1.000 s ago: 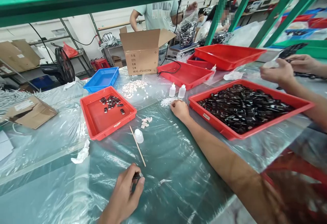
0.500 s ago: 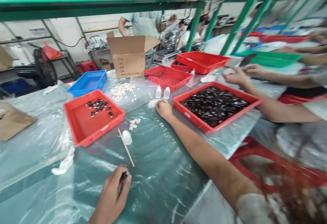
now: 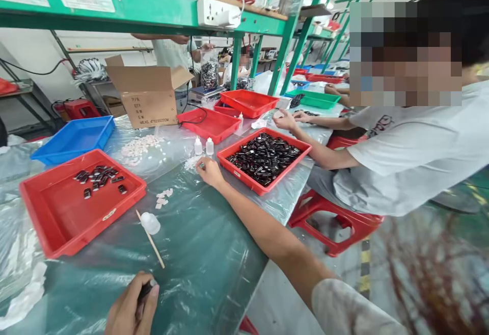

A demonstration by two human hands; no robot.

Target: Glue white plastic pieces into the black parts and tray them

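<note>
My left hand [image 3: 133,302] is closed around a small black glossy piece [image 3: 144,290], low over the front of the table. Farther out, my right hand [image 3: 210,172] reaches to a small heap of tiny white pieces [image 3: 192,162]. Its fingertips are bent together at the heap's edge, and whatever is between them is too small to make out. Two white dropper bottles [image 3: 198,146] stand just behind the heap. Between my hands a wooden stick [image 3: 151,240] leans by a small white cup [image 3: 150,223], with several pale pink bits [image 3: 163,198] beyond it.
A red tray [image 3: 76,223] with several black pieces lies left. Another red tray [image 3: 262,188], full of black pieces, lies right of my right hand. Behind are a blue tray [image 3: 76,138], scattered pale pieces [image 3: 139,147] and a cardboard box [image 3: 148,95]. A co-worker [image 3: 412,156] sits at right.
My view has turned right and up, so the table things shift left and the seated co-worker shows more. Both hands stay in much the same places, the left still on its black piece.
</note>
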